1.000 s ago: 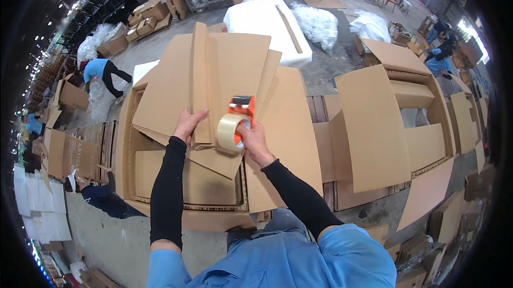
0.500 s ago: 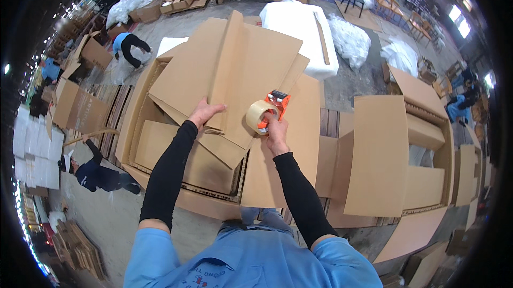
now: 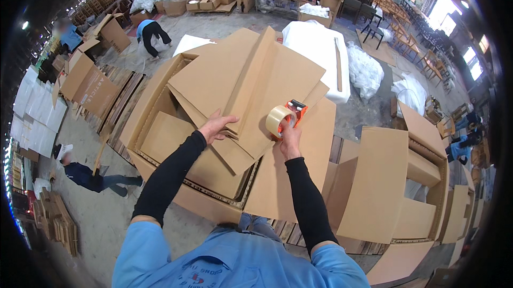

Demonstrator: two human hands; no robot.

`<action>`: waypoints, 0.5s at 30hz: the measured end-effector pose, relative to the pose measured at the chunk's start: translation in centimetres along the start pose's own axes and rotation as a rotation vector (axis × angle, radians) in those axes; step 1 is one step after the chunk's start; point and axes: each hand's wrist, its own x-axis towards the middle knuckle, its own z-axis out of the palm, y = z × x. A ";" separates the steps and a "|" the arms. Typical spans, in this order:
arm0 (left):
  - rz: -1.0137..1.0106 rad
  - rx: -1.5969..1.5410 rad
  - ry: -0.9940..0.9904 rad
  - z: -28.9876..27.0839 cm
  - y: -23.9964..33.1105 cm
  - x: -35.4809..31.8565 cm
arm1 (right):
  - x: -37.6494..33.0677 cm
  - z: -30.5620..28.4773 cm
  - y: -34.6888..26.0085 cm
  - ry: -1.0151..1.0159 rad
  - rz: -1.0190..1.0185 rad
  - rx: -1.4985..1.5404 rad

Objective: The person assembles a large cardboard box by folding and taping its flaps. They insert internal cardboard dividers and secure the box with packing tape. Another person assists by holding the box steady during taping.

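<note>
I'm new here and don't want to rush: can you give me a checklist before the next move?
1. Tape dispenser in the right hand: ok, held.
2. Tape roll loaded: ok, sits on the dispenser.
3. Left hand gripping the folded cardboard: cannot tell; at its near end, fingers partly hidden.
4. Cardboard sheets squared with the open box: not ok, lying askew across it.
5. Tape's free end ready: cannot tell, too small.
</note>
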 end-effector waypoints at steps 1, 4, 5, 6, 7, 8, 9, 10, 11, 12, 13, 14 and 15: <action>0.006 0.003 0.030 -1.1 -0.5 -0.6 | -1.7 0.7 -0.2 -0.017 0.034 -0.006; 0.036 0.044 0.044 -3.0 -1.2 -1.9 | -5.1 0.6 0.5 -0.027 0.067 0.004; 0.028 0.080 0.020 -3.4 -1.3 -2.4 | -6.1 0.4 1.0 -0.028 0.064 0.014; 0.020 0.116 -0.004 -3.9 -1.6 -2.9 | -7.4 0.3 1.8 -0.057 -0.011 0.078; 0.012 0.151 -0.034 -4.4 -2.2 -3.2 | -8.4 0.1 2.4 -0.028 -0.019 0.050; 0.036 0.167 0.044 -5.1 -4.0 -3.1 | -9.5 -0.1 3.6 -0.023 0.003 0.039; 0.027 0.189 0.082 -5.9 -5.9 -3.1 | -10.7 -0.4 4.6 -0.018 0.026 0.029; 0.014 0.208 0.111 -5.9 -7.3 -3.4 | -11.7 -1.4 5.2 -0.062 0.074 -0.014; -0.003 0.226 0.131 -5.5 -8.2 -3.8 | -12.9 -2.8 5.5 -0.098 0.123 -0.060; -0.017 0.123 0.087 -5.3 -8.9 -4.3 | -13.9 -4.0 5.6 -0.133 0.173 -0.103; 0.047 0.145 0.041 -4.6 -8.5 -5.2 | -15.3 -4.8 4.9 -0.122 0.152 -0.143; 0.109 0.169 -0.001 -4.1 -7.9 -6.4 | -17.1 -5.3 3.9 -0.115 0.136 -0.179; 0.171 0.191 -0.044 -3.8 -7.7 -6.7 | -18.4 -6.0 3.6 -0.106 0.120 -0.214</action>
